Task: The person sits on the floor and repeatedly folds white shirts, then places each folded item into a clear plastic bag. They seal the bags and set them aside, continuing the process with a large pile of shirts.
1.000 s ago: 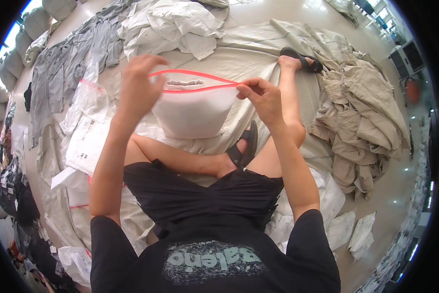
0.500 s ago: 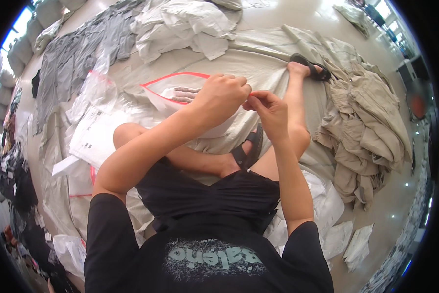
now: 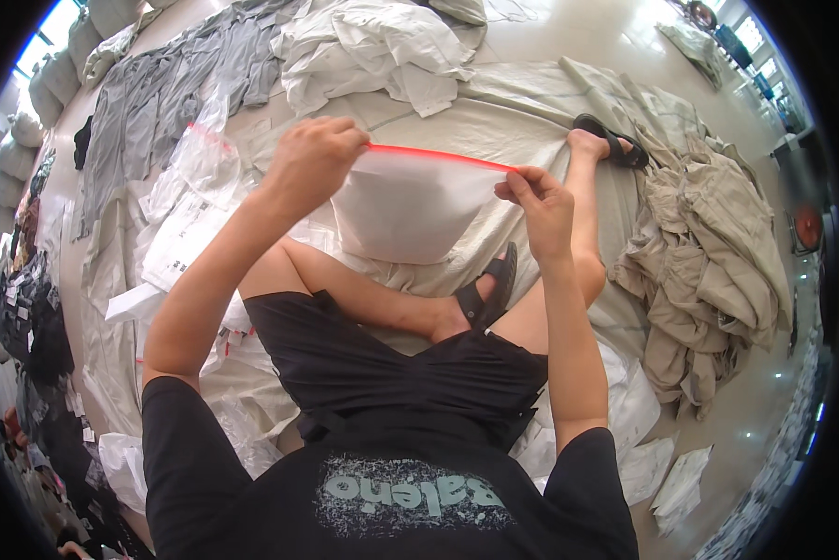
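I sit on the floor with a clear plastic zip bag held up in front of me; it has a red seal strip along its top and something white folded inside. My left hand pinches the left end of the strip. My right hand pinches the right end. The strip is stretched straight between them and looks closed. The bag hangs over my bent left leg and black sandal.
A pale sheet covers the floor. A heap of beige garments lies to the right, white garments ahead, grey shirts at upper left. Empty clear bags and white papers lie to my left.
Half a second ago both hands met at the bag's right end. My left hand has since slid left along the red strip, and the bag is now lifted and stretched flat.
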`<move>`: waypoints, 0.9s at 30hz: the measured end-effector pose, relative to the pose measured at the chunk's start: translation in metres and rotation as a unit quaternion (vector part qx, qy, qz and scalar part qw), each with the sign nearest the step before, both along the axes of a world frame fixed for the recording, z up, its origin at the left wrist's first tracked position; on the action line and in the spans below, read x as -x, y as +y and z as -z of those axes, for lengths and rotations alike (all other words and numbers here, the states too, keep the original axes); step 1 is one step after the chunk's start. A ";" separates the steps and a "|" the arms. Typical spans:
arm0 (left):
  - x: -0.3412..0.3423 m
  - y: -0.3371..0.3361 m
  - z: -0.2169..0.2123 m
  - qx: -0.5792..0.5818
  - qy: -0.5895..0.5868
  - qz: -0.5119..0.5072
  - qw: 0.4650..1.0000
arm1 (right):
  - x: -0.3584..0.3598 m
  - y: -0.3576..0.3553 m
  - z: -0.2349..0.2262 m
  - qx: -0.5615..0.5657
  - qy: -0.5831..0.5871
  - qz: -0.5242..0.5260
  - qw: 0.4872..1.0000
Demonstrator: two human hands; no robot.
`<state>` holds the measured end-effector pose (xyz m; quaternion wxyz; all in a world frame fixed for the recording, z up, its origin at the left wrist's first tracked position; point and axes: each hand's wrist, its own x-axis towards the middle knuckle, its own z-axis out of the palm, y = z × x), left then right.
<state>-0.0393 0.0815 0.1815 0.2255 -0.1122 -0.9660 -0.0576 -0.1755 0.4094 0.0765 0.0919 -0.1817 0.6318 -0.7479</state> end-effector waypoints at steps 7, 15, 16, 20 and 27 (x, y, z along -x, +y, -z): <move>0.034 -0.056 0.001 -0.024 0.015 -0.023 0.999 | 0.037 -0.037 -0.043 -0.006 0.029 0.001 1.000; -0.080 -0.024 0.016 -0.046 -0.091 0.016 0.995 | 0.039 0.025 -0.094 -0.088 0.083 -0.361 0.925; -0.090 -0.029 0.055 -0.073 -0.247 0.022 0.966 | 0.029 0.012 -0.065 -0.173 0.067 -0.282 0.941; -0.029 -0.063 0.199 -0.277 -0.302 -0.084 0.908 | 0.040 -0.051 0.092 -0.358 0.252 -0.072 0.896; 0.094 -0.050 0.299 -0.469 -0.377 -0.320 0.732 | 0.041 -0.154 0.187 -0.597 0.303 -0.043 0.741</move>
